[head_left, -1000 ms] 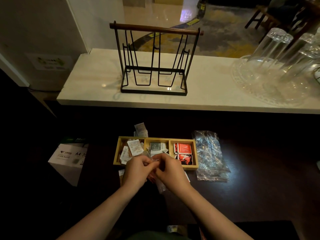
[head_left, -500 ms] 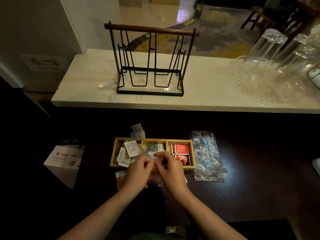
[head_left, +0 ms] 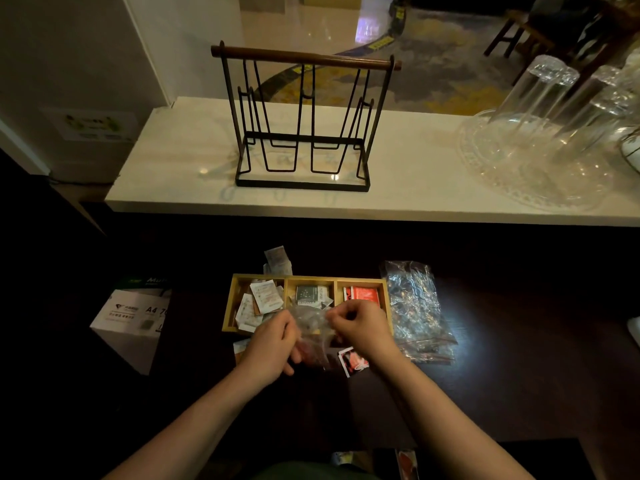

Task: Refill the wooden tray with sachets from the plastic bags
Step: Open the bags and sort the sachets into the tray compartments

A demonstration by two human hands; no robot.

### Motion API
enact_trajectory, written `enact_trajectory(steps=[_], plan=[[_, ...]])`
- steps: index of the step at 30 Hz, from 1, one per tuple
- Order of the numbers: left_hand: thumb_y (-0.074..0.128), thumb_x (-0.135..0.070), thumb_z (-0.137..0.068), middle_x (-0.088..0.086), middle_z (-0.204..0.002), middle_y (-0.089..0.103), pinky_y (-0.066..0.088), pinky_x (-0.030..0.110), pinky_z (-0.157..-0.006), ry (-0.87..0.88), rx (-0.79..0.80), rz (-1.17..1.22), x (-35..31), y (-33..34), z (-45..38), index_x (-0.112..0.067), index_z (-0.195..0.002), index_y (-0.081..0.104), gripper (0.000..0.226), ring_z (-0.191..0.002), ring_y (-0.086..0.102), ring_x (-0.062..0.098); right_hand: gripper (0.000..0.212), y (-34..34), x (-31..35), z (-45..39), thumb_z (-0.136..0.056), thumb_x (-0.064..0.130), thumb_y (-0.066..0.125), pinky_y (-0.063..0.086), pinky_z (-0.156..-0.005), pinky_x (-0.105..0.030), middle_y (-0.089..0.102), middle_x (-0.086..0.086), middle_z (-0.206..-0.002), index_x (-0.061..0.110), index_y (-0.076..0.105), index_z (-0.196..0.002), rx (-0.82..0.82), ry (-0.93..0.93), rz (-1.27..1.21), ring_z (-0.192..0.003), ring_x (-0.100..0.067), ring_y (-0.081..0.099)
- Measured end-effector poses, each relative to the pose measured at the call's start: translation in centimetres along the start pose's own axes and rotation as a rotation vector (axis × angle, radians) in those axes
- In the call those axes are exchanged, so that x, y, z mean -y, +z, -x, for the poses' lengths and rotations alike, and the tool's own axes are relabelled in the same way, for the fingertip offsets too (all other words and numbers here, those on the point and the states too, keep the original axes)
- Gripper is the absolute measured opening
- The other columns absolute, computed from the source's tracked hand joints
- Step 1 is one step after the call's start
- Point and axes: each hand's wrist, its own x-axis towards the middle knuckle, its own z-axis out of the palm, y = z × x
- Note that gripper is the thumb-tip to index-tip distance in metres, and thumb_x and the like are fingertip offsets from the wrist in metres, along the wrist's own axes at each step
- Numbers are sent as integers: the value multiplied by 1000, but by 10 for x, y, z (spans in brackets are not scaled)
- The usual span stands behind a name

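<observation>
A wooden tray (head_left: 310, 278) with three compartments lies on the dark table. White sachets (head_left: 265, 296) fill its left part, grey ones (head_left: 307, 294) the middle, red ones (head_left: 363, 293) the right. My left hand (head_left: 272, 344) and my right hand (head_left: 360, 329) both pinch a small clear plastic bag (head_left: 310, 327) just in front of the tray. A red sachet (head_left: 353, 362) lies on the table under my right wrist. A larger crumpled plastic bag (head_left: 415, 306) lies right of the tray.
A white sachet (head_left: 277, 259) stands behind the tray. A black wire rack (head_left: 304, 123) and upturned glasses on a glass dish (head_left: 540, 143) stand on the marble counter (head_left: 180, 181) behind. A paper box (head_left: 133, 320) sits low at the left.
My hands have drawn slightly apart while holding the small bag. A red sachet now shows on the table under my right wrist.
</observation>
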Motion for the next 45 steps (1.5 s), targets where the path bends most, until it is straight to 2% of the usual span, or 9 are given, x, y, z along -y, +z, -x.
enact_trajectory(steps=[10, 14, 18, 21, 25, 29, 32, 37, 45], plan=[[46, -28, -89, 4, -77, 70, 49, 33, -60, 55, -57, -601, -33, -35, 5, -14, -74, 64, 27, -71, 64, 19, 4, -18, 17, 6, -82, 11, 64, 44, -63, -23, 60, 1, -82, 12, 66, -85, -318, -435, 518, -71, -15, 59], [47, -31, -91, 0, -68, 61, 37, 26, -50, 53, -51, -567, -42, -27, -1, -17, -72, 61, 27, -60, 57, 15, 47, 0, 31, 24, -81, 35, 69, 40, -78, -8, 55, 13, -101, 24, 51, -123, 91, -600, 456, -87, 1, 53], [52, -23, -87, -5, -65, 52, 39, 26, -56, 131, -3, -477, -37, -26, -2, -25, -58, 50, 29, -61, 51, 10, 48, 20, 19, 19, -82, 33, 67, 49, -90, -34, 61, 4, -114, 23, 46, -124, 39, -606, 631, -103, -14, 56], [49, -17, -91, -4, -67, 54, 40, 26, -62, 147, 14, -181, -32, -36, 1, -21, -55, 53, 37, -63, 51, 10, 12, 17, 22, 12, -84, 18, 66, 48, -77, -27, 61, 6, -90, 17, 60, -95, -5, -618, 530, -82, -9, 56], [42, -20, -95, 9, -77, 59, 48, 37, -63, -104, -146, 310, -4, -40, -10, -11, -74, 56, 28, -69, 56, 22, 5, 1, 46, 7, -82, 18, 69, 37, -67, -14, 63, 6, -80, 15, 65, -84, -27, -704, 416, -74, -1, 52], [30, -52, -97, 13, -111, 65, 57, 40, -63, -414, 175, 553, 32, -17, -8, -18, -114, 52, 44, -89, 68, 34, 10, -20, 76, 7, -80, 23, 73, 37, -57, -9, 56, 10, -66, 16, 66, -78, -15, -700, 229, -58, 1, 49], [30, -51, -97, 14, -112, 70, 57, 39, -60, -368, 284, 896, 33, -6, -7, -17, -116, 55, 46, -90, 70, 35, 7, -34, 86, 4, -84, 18, 69, 51, -59, -31, 62, -1, -66, 21, 65, -80, 61, -581, 5, -59, -14, 58], [46, -24, -97, 8, -79, 58, 46, 25, -46, -200, 21, 798, 25, -9, -17, -10, -98, 58, 18, -57, 53, 14, 8, -58, 85, -5, -87, 8, 63, 53, -69, -27, 65, 6, -78, 16, 67, -88, 119, -457, -187, -73, -8, 63], [39, -18, -101, 10, -89, 63, 48, 26, -52, -23, -192, 595, 8, -38, -19, -7, -89, 53, 21, -73, 61, 18, 18, -83, 64, -20, -86, 9, 64, 55, -67, -25, 69, -2, -90, 16, 68, -103, 13, -402, 32, -81, -12, 66]])
